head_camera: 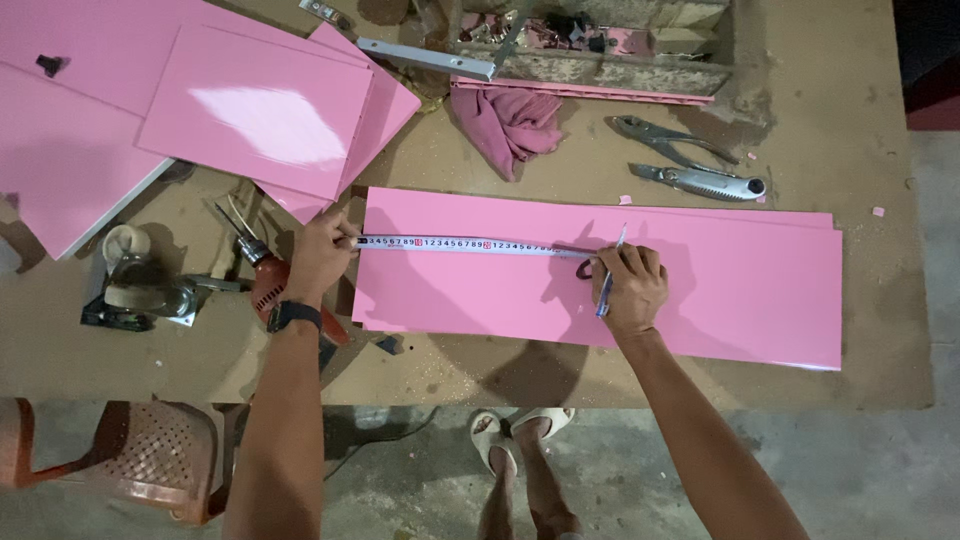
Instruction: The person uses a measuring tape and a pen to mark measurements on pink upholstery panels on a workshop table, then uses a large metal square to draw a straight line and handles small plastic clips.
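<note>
at a dusty workbench (860,100), a left hand (320,255) pins a measuring tape (470,244) at nine o'clock of a long pink panel (720,290), the right hand (628,288) closed around a pen (612,270); the glossy, stiff sheet likely slips, best gripped by its long edges.

glossy pink panel (700,280), rough wooden table (830,90)

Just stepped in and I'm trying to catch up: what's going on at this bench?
A person is measuring a long pink panel on a workbench. The left hand pins the end of a tape measure at the panel's left edge, while the right hand holds the tape down further along and grips a pen. More pink panels, a drill, pliers and a utility knife lie around.
</note>
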